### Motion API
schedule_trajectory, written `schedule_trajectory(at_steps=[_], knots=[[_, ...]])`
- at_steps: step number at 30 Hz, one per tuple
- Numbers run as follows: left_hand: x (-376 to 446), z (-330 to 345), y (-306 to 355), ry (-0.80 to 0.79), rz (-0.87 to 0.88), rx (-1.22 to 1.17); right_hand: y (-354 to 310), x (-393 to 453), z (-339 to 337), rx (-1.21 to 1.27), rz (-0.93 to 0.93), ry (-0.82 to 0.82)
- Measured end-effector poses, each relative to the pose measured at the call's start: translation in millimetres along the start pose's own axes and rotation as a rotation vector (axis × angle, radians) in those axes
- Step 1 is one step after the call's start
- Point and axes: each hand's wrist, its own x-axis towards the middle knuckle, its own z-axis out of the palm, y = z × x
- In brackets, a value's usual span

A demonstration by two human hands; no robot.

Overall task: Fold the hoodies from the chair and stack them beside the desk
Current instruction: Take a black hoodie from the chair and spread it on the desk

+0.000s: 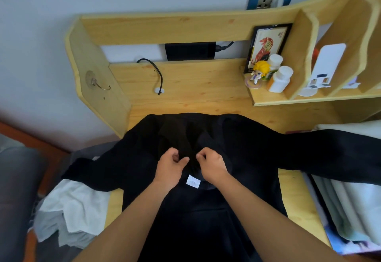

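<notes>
A black hoodie (237, 144) lies spread flat on the wooden desk (185, 88), front up, with its kangaroo pocket toward me. One sleeve hangs off the desk's left edge and the other stretches out to the right. Its hood lies folded down over the chest, and a small white label (193, 181) shows at the neck. My left hand (171, 166) and my right hand (212, 165) sit close together at the hood's lower edge. Each pinches the black fabric between thumb and fingers.
White and grey garments (72, 210) lie in a heap off the desk's left edge. A shelf unit (270, 99) at the back right holds white bottles (280, 79), a small figurine (258, 73) and a framed picture. A black cable (158, 76) comes through the desk. Pale folded fabric (354, 195) lies right.
</notes>
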Motion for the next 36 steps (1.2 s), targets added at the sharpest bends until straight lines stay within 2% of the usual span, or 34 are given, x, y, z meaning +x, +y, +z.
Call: schedule_trajectory(at_steps=[3,5,8,11,14,16,20,22,25,27,29,33,36], knots=[[-22.6,-9.2,9.4,0.171,-0.198,-0.502,-2.0,-25.7,-10.6,0.246,0.09,0.156],[-42.3,-17.4,11.6,0.198,-0.361,-0.785,6.4,-46.7,-15.7,0.414,0.215,0.213],[-69.3,-18.9,-1.7,0.084,-0.497,-0.772,24.9,-73.2,-12.8,0.659,0.411,0.154],[-86.0,-9.3,-15.5,0.001,-0.621,-0.689,33.9,-82.7,-7.7,0.753,0.558,0.054],[-92.9,-5.7,-17.8,-0.009,-0.642,-0.665,35.8,-78.5,-4.4,0.86,0.631,-0.03],[-93.7,-6.7,-16.4,-0.047,-0.642,-0.658,33.7,-72.4,-2.2,0.85,0.626,-0.029],[-95.6,-15.8,-9.5,-0.103,-0.581,-0.607,21.6,-56.2,4.2,0.642,0.608,0.086],[-96.5,-19.3,-9.2,-0.096,-0.553,-0.591,16.9,-51.6,2.1,0.311,0.515,0.165],[-96.6,-24.3,-9.7,-0.081,-0.56,-0.606,18.5,-44.9,-8.5,-0.424,0.028,0.213],[-97.5,-26.4,-8.6,-0.076,-0.564,-0.611,23.7,-38.2,-13.7,-0.699,-0.206,0.053],[-99.3,-26.1,-8.3,-0.073,-0.562,-0.619,30.1,-33.1,-15.0,-0.799,-0.246,-0.041],[-101.6,-25.5,-4.9,-0.073,-0.564,-0.62,29.7,-33.6,-17.9,-0.939,-0.351,0.003],[-101.2,-26.5,-1.8,-0.065,-0.562,-0.601,27.4,-34.6,-15.2,-0.849,-0.467,0.038]])
